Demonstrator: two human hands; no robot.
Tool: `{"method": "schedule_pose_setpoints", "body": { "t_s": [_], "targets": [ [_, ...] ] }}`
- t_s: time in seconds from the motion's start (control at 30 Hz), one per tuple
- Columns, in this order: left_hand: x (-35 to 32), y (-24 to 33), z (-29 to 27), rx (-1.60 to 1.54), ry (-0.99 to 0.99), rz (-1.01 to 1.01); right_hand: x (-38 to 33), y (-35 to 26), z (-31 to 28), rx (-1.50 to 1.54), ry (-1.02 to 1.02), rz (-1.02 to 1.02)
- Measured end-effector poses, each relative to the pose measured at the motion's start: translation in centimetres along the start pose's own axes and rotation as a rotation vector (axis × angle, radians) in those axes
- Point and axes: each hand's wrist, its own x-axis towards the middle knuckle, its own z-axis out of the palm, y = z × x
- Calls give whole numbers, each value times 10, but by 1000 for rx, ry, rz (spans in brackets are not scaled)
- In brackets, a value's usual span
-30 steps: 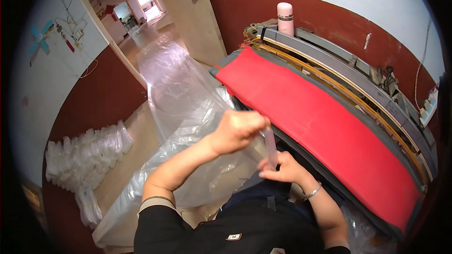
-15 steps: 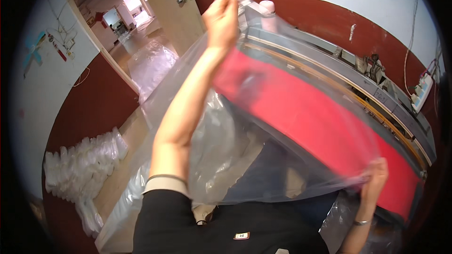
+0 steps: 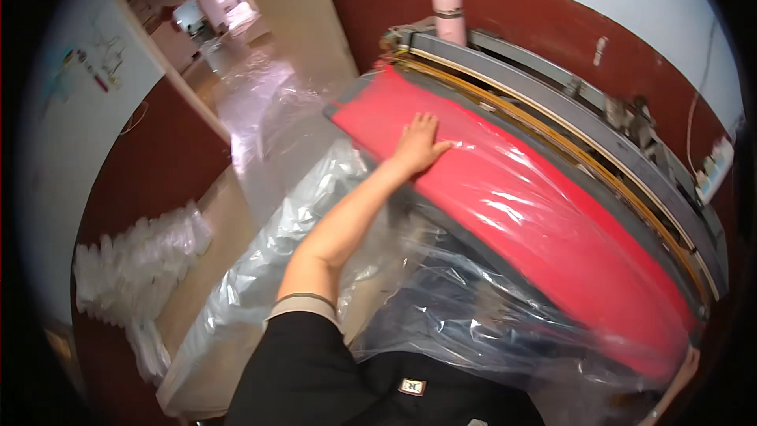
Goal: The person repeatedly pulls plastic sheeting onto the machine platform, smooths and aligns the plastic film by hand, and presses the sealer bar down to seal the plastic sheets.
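A clear plastic sheet lies over a long red work surface, wrinkled and shiny, and hangs from its near edge in front of my body. My left hand rests flat on it toward the far left end, fingers stretched and thumb apart, holding nothing. At the right end of the red surface, my right hand is beside the sheet's edge. It shows small and edge-on near the picture's rim, so its fingers are hard to make out.
Behind the red surface runs a long grey machine bar with an orange strip. A pink bottle stands at its far left end. More clear plastic hangs to my left. Bundled plastic bags lie lower left, near an open door.
The plastic sheet, held up in the air between both hands, has come down onto the red surface. My left hand has let go and flattened on it; my right hand has moved lower right.
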Motion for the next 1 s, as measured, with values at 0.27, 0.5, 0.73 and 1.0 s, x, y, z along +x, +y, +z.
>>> {"method": "schedule_pose_setpoints", "body": {
  "t_s": [0.27,0.5,0.73,1.0],
  "targets": [
    [38,24,22,65,-155,41,14,-79,-5,-273,249,-198],
    [54,-28,31,99,-213,-73,-66,-215,39,-311,227,-702],
    [75,-124,24,219,-156,-189,-83,-92,51,-422,355,-103],
    [94,-188,31,122,-95,-108,-51,-104,70,-169,227,11]
  ]
}}
